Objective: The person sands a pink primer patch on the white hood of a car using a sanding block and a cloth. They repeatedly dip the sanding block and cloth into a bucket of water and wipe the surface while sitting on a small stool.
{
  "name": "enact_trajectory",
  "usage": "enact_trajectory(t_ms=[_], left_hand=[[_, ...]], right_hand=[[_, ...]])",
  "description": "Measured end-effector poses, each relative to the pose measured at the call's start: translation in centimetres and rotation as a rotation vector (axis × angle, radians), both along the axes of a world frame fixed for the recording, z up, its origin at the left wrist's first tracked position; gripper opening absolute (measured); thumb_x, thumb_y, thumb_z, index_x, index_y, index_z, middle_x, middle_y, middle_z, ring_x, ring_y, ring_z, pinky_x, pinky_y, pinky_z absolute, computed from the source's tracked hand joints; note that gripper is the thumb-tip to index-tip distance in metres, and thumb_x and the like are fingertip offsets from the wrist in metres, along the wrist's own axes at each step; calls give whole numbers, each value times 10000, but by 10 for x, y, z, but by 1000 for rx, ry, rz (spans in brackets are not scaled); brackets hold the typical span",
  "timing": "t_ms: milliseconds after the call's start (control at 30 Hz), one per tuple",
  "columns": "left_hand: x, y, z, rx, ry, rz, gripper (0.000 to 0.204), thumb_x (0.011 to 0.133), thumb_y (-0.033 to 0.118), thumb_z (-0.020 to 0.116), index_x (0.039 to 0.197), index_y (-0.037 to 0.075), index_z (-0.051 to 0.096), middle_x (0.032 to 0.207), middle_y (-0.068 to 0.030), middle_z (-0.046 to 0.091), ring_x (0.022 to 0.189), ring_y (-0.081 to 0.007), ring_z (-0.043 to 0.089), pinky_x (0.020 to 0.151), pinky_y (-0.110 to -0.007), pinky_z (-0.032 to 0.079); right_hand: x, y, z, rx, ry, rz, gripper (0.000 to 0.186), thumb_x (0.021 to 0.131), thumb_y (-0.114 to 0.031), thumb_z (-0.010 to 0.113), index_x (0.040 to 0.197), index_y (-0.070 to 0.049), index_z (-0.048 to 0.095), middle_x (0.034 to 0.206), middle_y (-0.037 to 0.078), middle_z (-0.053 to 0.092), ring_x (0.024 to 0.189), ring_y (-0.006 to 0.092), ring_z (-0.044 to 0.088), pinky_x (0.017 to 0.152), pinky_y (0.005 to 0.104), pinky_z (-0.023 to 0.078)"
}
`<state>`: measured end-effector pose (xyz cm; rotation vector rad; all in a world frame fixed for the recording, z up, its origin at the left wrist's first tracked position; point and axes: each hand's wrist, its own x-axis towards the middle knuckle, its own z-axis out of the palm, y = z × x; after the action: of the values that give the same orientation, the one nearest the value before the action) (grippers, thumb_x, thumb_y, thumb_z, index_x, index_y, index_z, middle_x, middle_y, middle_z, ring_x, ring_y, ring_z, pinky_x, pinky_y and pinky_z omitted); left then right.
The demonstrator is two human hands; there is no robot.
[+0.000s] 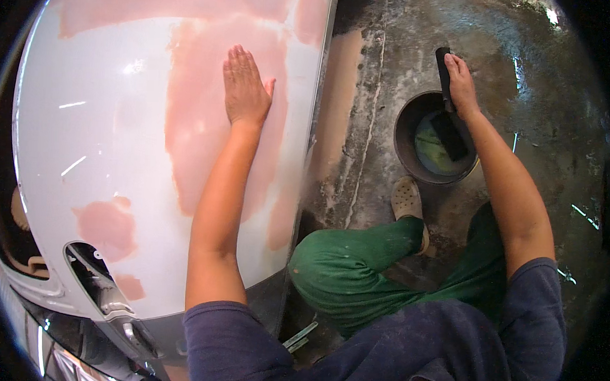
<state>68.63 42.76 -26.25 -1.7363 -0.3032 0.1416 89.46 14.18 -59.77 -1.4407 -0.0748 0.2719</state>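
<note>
My left hand (247,88) lies flat on a large pink filler patch (199,133) on a white car body panel (85,136). Its fingers are stretched out and the thumb stands a little apart. Out to the right, my right hand (460,85) is closed round a long, flat black block (444,73), held over the far rim of a dark round bucket (403,150). Cloudy greenish water (429,146) fills the bottom of the bucket, and a dark shape shows on it below the block. The palm side of my right hand is hidden.
Smaller pink patches (107,229) mark the panel near a dark opening (90,270) with a door handle (135,336) below it. The floor (524,77) is wet and stained. My shoe (406,197) stands close to the bucket.
</note>
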Motion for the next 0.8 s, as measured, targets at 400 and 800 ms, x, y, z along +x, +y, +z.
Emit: enact_trajectory(t_ms=[400,800], left_hand=[[-122,0,-67,-146,542,12,885,1049,632,418,1663,8,285,1765,-154,212,1648,-291,135,1345,-474,62],[-285,-44,23,-435,912,99,873,1039,622,450,1646,9,322,1750,-136,261,1635,-262,187,1348,-439,111]], right_hand=[[-1,2,7,-5,-32,-11,685,1048,-578,591,1378,22,626,1296,207,709,1234,330,651,1077,399,464],[-3,3,20,1,-15,-50,537,1063,-496,583,1308,-25,668,1233,227,726,1174,359,663,1001,422,494]])
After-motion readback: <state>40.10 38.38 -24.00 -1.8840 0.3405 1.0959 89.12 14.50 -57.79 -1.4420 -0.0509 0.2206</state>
